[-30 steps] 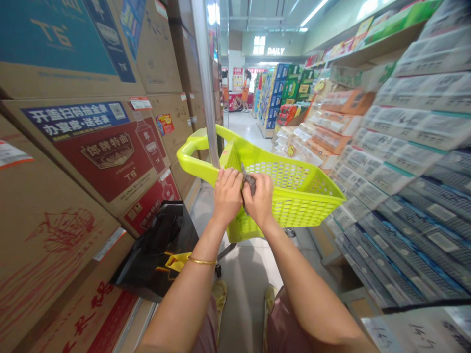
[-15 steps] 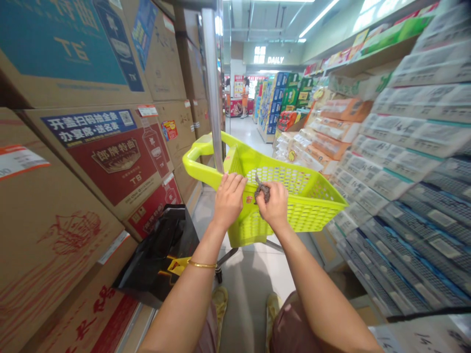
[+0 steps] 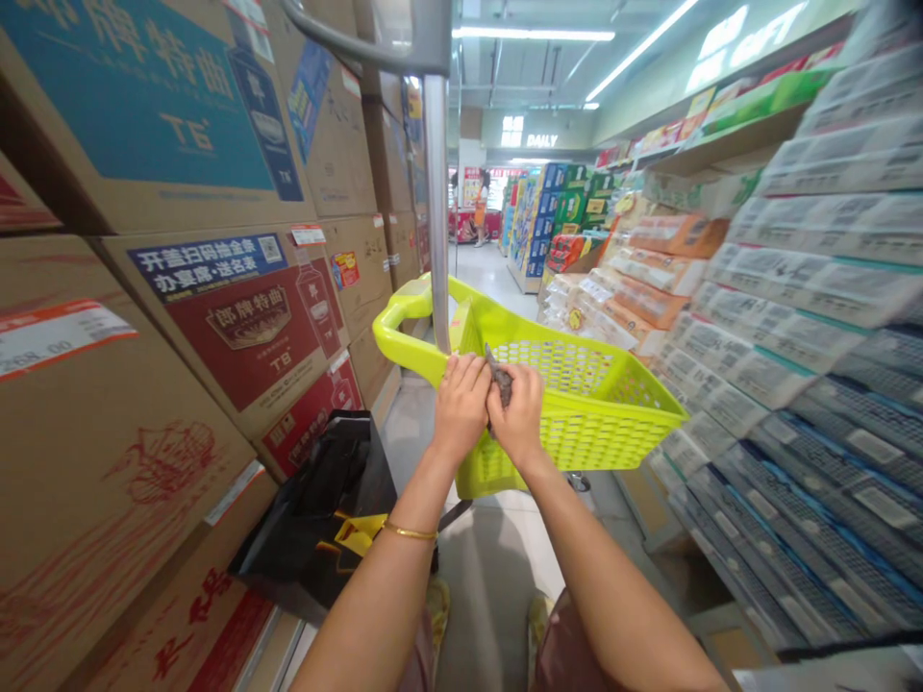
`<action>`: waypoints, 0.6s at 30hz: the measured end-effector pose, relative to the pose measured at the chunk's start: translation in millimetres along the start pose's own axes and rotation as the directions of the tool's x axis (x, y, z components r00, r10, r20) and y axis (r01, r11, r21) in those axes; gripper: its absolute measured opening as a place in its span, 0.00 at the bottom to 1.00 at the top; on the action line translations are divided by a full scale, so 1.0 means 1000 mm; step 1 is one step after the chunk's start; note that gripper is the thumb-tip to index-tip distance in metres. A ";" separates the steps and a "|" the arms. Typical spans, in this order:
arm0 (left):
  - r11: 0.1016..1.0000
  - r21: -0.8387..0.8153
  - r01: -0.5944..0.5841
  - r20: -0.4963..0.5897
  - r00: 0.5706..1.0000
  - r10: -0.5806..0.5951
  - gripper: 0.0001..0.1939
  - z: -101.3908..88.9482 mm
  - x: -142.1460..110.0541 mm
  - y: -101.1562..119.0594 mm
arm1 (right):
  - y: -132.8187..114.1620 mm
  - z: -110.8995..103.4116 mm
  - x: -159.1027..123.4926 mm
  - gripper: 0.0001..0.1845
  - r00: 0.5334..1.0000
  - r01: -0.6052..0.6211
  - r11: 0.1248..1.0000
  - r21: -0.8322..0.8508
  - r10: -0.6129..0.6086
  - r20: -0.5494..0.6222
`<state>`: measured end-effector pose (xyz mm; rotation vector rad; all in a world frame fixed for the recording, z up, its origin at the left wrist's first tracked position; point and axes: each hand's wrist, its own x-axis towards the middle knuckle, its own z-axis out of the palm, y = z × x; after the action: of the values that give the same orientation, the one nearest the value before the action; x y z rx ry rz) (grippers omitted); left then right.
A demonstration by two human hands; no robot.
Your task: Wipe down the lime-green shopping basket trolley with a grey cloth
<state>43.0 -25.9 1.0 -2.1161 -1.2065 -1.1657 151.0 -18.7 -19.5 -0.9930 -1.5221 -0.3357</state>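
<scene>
In the head view a lime-green shopping basket (image 3: pixel 602 437) with perforated sides is mounted on a wheeled frame beside a metal pole (image 3: pixel 436 192). My left hand (image 3: pixel 461 408) is closed over the basket's near rim, close to the base of its handle loop. Right beside it, my right hand (image 3: pixel 517 413) clutches a small crumpled grey-brown cloth (image 3: pixel 502 386) at the rim. The two hands touch or nearly touch, and part of the cloth is hidden by the right fingers. A gold bracelet (image 3: pixel 409 531) circles the left wrist.
Stacked cardboard cartons (image 3: pixel 252 317) line the left side, with a black bag (image 3: pixel 317 519) at their foot. On the right, packaged goods (image 3: pixel 779 346) rise in tiers. An aisle (image 3: pixel 497 269) runs back past shelves, and a person (image 3: pixel 481 207) stands far off.
My right hand with the cloth has moved left along the rim, up against my left hand. The view has shifted slightly, so cart and cartons appear lower and farther right.
</scene>
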 end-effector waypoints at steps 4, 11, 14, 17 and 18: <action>0.999 0.002 -0.054 0.039 0.998 0.054 0.16 -0.003 -0.001 -0.005 | 0.014 -0.001 -0.004 0.13 0.998 0.065 0.997 -0.045 -0.065 -0.002; 0.992 0.008 -0.126 0.073 0.989 0.125 0.19 -0.006 -0.001 -0.012 | 0.045 -0.022 -0.011 0.14 0.993 0.113 0.981 -0.159 -0.107 0.042; 0.991 -0.002 -0.132 0.068 0.989 0.132 0.20 -0.005 -0.004 -0.014 | 0.053 -0.028 -0.014 0.14 0.995 0.094 0.977 -0.189 -0.089 0.037; 0.989 -0.010 -0.145 0.043 0.988 0.146 0.22 -0.003 -0.009 -0.016 | 0.055 -0.029 -0.015 0.13 0.998 0.062 0.981 -0.183 -0.058 0.030; 0.989 -0.013 -0.150 0.032 0.988 0.150 0.23 -0.002 -0.012 -0.017 | 0.054 -0.029 -0.016 0.13 0.999 0.050 0.983 -0.174 -0.047 0.023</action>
<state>24.8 -24.2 -8.1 -2.1998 -1.0366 -1.0776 208.9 -13.9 -44.4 -1.0999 -1.5559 -0.5026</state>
